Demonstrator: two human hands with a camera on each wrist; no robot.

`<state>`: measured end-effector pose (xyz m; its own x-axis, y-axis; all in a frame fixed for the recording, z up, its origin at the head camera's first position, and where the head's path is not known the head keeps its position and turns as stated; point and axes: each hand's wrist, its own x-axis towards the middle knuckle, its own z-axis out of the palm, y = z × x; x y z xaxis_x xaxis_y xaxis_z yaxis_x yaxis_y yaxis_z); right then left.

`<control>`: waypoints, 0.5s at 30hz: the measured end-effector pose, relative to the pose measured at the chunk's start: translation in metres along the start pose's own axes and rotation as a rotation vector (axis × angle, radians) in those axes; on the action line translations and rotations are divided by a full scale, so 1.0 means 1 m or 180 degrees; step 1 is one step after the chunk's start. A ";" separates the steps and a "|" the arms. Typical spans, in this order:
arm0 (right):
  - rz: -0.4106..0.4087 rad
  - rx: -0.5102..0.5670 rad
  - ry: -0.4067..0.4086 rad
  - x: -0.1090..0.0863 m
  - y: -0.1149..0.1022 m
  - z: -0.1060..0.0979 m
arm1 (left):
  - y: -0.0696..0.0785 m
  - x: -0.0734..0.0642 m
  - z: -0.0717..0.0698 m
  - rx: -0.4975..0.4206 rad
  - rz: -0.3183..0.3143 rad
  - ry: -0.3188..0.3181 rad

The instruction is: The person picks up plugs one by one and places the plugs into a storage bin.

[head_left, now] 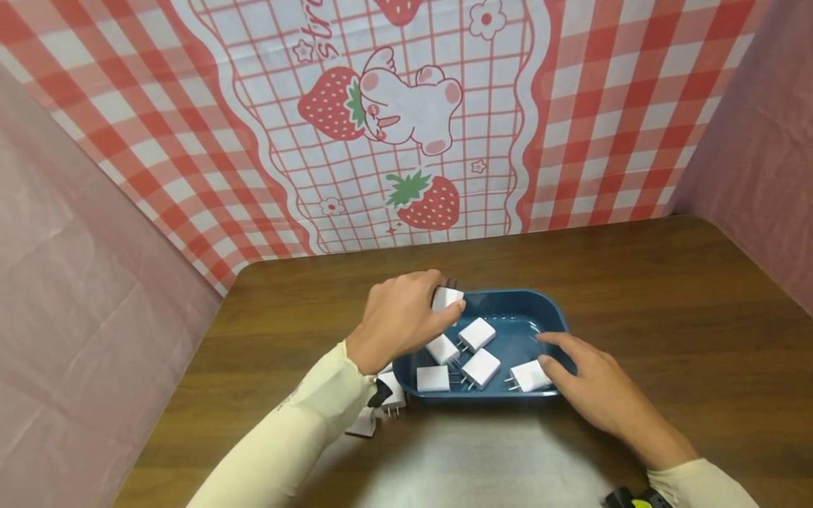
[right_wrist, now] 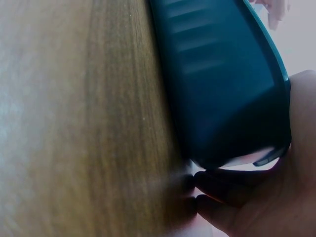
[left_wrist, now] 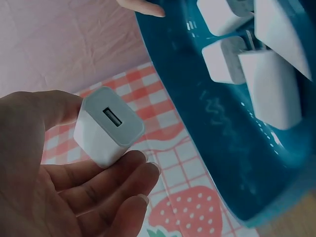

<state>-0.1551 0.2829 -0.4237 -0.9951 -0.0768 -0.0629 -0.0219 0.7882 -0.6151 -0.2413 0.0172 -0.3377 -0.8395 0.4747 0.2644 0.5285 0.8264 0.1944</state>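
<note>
My left hand (head_left: pixel 403 310) pinches a white USB charger plug (head_left: pixel 447 299) between thumb and fingers, above the back left of a blue basin (head_left: pixel 517 301). In the left wrist view, the held charger's USB port (left_wrist: pixel 112 117) faces the camera. Inside the basin lie several white chargers (head_left: pixel 480 368), prongs pointing various ways. My right hand (head_left: pixel 600 388) is at the basin's right end, its thumb and index finger reaching over the rim. The thumb overlaps a charger (head_left: pixel 528 376) there. In the right wrist view, loosely extended fingers (right_wrist: pixel 232 190) lie outside the basin's end, close to the table.
More white chargers (head_left: pixel 363 423) lie on the wooden table (head_left: pixel 667 303) left of the basin, partly behind my left sleeve (head_left: pixel 305 416). A red checked strawberry cloth (head_left: pixel 406 127) hangs behind the table, with pink fabric (head_left: pixel 82 282) at the sides.
</note>
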 end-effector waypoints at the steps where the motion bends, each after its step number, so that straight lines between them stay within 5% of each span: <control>1: -0.0010 0.0003 0.0006 0.000 0.000 0.000 | 0.001 0.002 0.001 -0.0006 0.0010 -0.0004; 15: 0.0071 0.0024 -0.0054 0.002 0.000 0.001 | 0.012 0.026 0.014 0.0079 0.0213 -0.0251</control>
<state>-0.1571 0.2819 -0.4241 -0.9935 -0.0697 -0.0899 0.0009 0.7853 -0.6192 -0.2584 0.0429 -0.3415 -0.8103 0.5506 0.2007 0.5812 0.7989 0.1550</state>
